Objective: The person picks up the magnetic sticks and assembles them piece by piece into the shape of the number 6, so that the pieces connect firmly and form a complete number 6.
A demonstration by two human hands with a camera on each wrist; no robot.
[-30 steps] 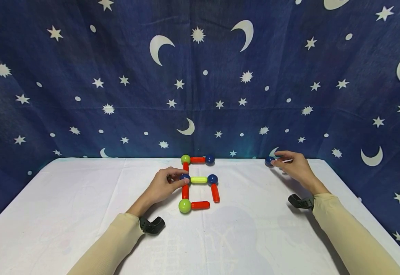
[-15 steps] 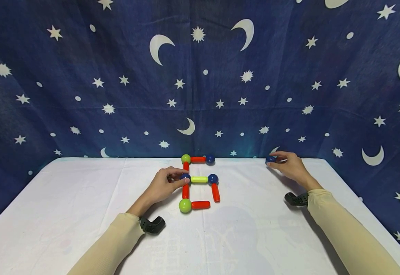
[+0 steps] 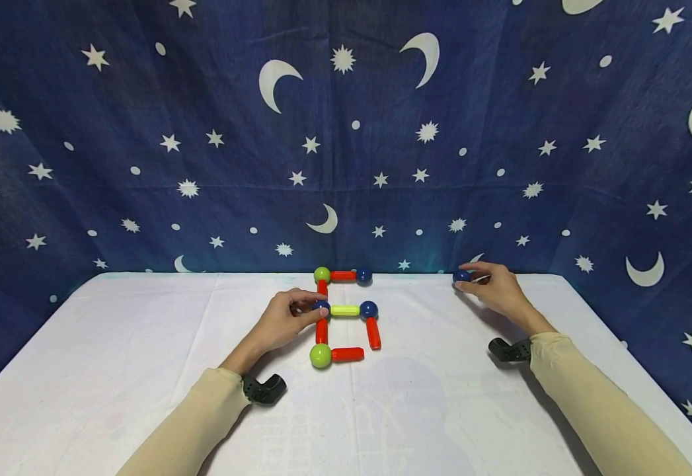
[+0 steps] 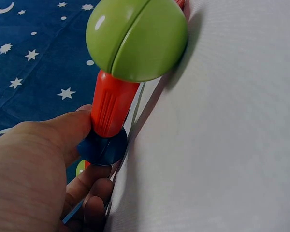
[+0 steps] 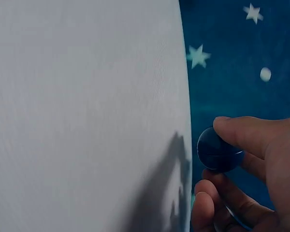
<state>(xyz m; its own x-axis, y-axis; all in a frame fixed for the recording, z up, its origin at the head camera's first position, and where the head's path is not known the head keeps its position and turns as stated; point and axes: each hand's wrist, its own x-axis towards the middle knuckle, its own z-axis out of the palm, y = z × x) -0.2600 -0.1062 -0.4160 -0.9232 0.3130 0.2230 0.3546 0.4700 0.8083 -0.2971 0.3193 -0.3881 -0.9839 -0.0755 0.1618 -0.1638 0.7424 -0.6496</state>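
My left hand point(image 3: 286, 320) pinches a blue ball point(image 4: 104, 147) at the left middle joint of a ball-and-rod figure on the table. Red rods point(image 3: 321, 332) run from that ball to a green ball point(image 3: 320, 356) in front and another green ball point(image 3: 322, 275) behind. A yellow rod point(image 3: 344, 310) links it to a second blue ball point(image 3: 369, 310), from which a red rod point(image 3: 373, 334) points forward. Far to the right, my right hand point(image 3: 498, 291) holds a loose blue ball point(image 5: 219, 151) between thumb and fingers, above the table near its back edge.
The front green ball bears a red rod point(image 3: 347, 355) pointing right. At the back, another red rod point(image 3: 342, 276) ends in a blue ball point(image 3: 364, 276). White cloth covers the table point(image 3: 429, 410); a dark blue star-patterned curtain point(image 3: 346, 132) hangs behind it.
My right hand has shifted slightly left with the blue ball in its fingers. The left hand and the figure have stayed in place.
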